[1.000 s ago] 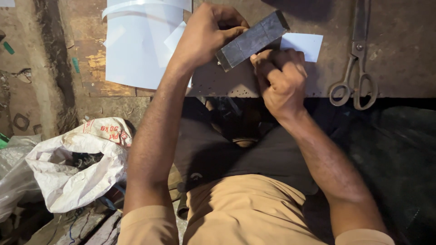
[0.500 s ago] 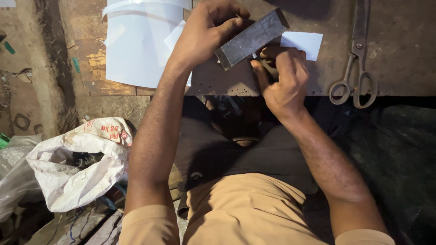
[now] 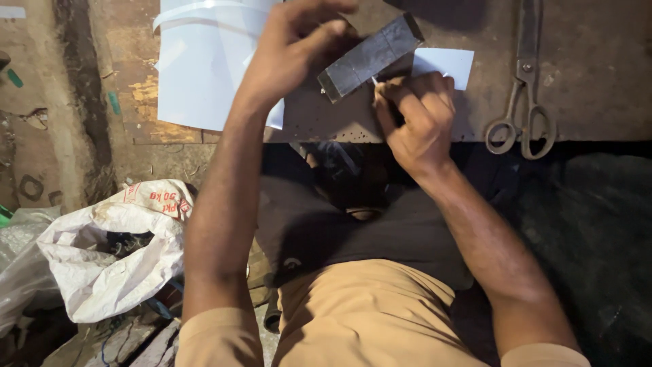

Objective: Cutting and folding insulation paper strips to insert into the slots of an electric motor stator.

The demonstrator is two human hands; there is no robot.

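Worn wooden bench (image 3: pixel 577 41): left hand (image 3: pixel 299 47) grips metal bar (image 3: pixel 370 56), right hand (image 3: pixel 414 115) pinches a marker.

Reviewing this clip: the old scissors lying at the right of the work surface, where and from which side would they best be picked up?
Probably by the finger loops. The scissors lie flat and closed, blades pointing away from the person, both loops at the near edge of the work surface. Coming from the near side, the right hand is closest; the loops give the fingers a purchase that the thin flat blades would not.
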